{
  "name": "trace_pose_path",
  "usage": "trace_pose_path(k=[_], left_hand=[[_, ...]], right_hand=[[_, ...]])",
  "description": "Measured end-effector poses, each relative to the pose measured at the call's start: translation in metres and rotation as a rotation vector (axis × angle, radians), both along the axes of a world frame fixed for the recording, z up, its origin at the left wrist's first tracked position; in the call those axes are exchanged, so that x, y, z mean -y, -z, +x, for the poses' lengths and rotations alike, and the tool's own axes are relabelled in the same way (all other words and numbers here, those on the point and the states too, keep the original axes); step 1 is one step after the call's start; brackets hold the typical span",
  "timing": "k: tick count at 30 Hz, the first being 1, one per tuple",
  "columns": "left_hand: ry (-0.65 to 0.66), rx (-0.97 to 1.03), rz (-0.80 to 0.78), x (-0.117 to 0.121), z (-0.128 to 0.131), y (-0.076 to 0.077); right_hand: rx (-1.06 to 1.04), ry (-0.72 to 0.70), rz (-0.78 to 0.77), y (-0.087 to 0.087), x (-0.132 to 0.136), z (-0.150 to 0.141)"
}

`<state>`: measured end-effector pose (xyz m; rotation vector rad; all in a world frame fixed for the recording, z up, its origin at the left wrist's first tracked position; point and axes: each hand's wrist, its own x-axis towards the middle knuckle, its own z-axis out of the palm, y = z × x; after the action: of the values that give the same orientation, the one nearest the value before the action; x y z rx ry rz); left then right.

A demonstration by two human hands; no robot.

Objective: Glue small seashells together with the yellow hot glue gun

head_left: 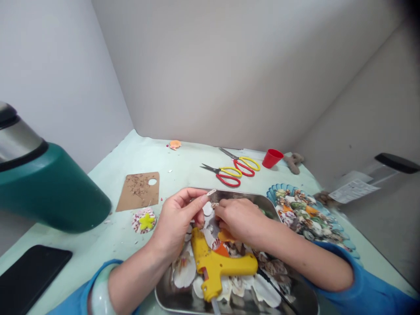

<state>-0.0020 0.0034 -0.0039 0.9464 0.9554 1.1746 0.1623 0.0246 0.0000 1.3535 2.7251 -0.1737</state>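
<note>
My left hand (173,216) is closed over the tray's far left part, thumb and forefinger pinching a small, narrow whitish piece (211,192) with dark specks. My right hand (243,221) reaches down among the seashells (183,270) in the metal tray (159,294). Its fingers are bent together and their tips are partly hidden, so what they grip cannot be made out. Just below both hands, a yellow hot glue gun (226,265) lies on top of the shells, its black cord running to the lower right.
Left of the tray are a brown card (123,202), a speckled shell with a yellow flower (146,221), a green bottle (62,192) and a black phone (33,275). Beyond lie two scissors (226,176) and a red cup (271,159). A blue shell-filled dish (272,192) stands right.
</note>
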Motion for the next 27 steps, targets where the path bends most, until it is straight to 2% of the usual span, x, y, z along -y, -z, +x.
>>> trace_pose_path(k=[5,10,14,16,21,24,27], left_hand=[[-0.008,0.009,-0.001,0.000,0.000,0.001],[0.000,-0.002,-0.003,0.000,-0.001,0.001],[-0.004,-0.035,-0.029,0.000,0.000,-0.001],[0.002,-0.061,-0.028,0.000,0.001,-0.002],[0.017,-0.104,-0.018,0.001,0.003,-0.004],[0.026,-0.113,-0.027,0.001,0.002,-0.004],[0.037,-0.126,-0.027,0.001,0.003,-0.004]], right_hand=[[-0.158,0.062,-0.049,-0.006,-0.004,0.005],[-0.524,0.171,-0.082,-0.026,-0.005,0.027],[-0.797,0.316,-0.161,-0.031,0.003,0.035],[-0.928,0.377,-0.240,-0.030,0.008,0.033],[-1.343,0.524,-0.590,-0.032,0.017,0.027],[-1.383,0.541,-0.590,-0.034,0.020,0.024],[-1.336,0.555,-0.498,-0.033,0.022,0.021]])
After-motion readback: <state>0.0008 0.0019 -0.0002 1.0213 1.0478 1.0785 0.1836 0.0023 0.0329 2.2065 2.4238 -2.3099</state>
